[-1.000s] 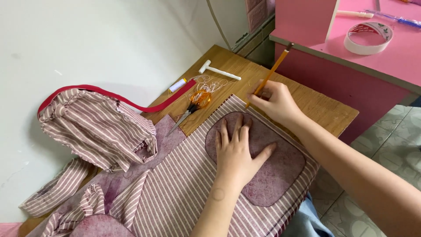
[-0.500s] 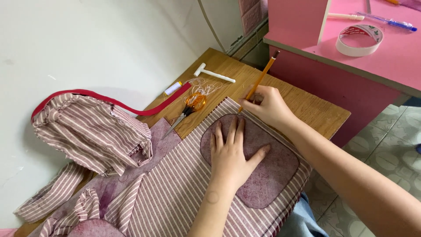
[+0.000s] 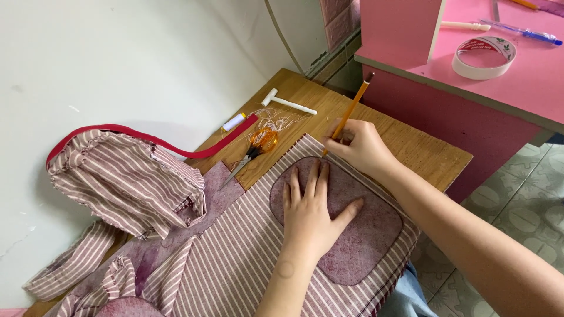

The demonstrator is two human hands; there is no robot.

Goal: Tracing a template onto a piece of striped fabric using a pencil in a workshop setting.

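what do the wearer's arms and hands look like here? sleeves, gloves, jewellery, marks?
Both forearms are bare as far as the frame shows: no sleeves, no gloves. The left hand has no ring, watch or bracelet in view; a small round mark sits on its wrist. The right hand is likewise bare, with no visible jewellery. Fingernails look short and unpainted.

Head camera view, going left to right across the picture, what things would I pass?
Bunched striped garment → orange-handled scissors → left hand flat on the rounded purple patch → right hand holding an orange pencil → roll of tape on the pink desk.
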